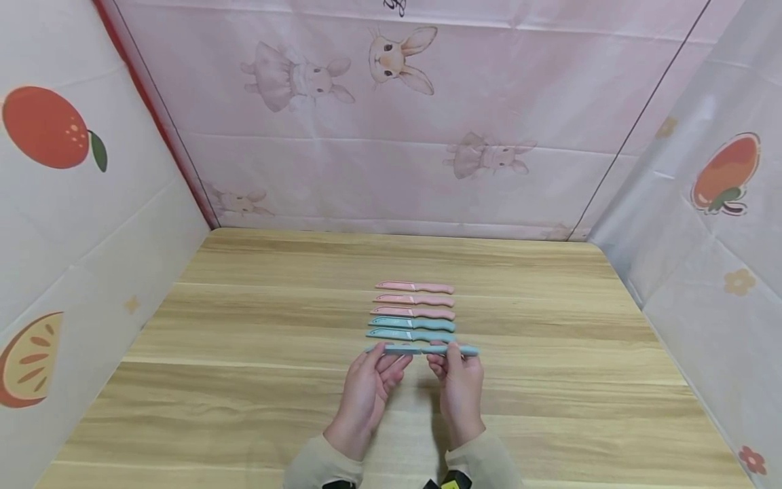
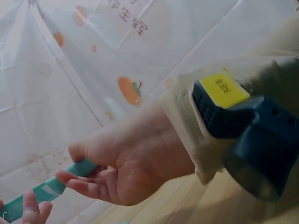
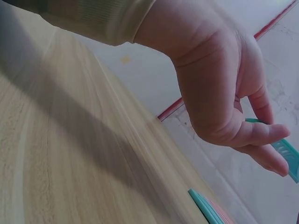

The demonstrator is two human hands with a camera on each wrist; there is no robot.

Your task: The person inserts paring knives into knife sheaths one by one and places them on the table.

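Note:
Both hands hold one teal paring knife (image 1: 403, 350) level above the table, its edge facing up to the head view. My left hand (image 1: 362, 394) pinches the blade end, which looks covered by a teal sheath (image 3: 286, 156) in the right wrist view. The handle (image 2: 83, 167) is pinched between thumb and fingers of my right hand (image 1: 461, 390). Just beyond the hands, two teal knives (image 1: 411, 335) lie side by side with their handles to the right. Past these, three pink knives (image 1: 415, 300) lie in the same direction.
The knives lie on a wood-grain table (image 1: 244, 305). A pink curtain with rabbits (image 1: 391, 170) hangs behind it, and white sheets with fruit prints flank both sides. A dark device with a yellow label (image 2: 224, 91) is strapped to the right wrist.

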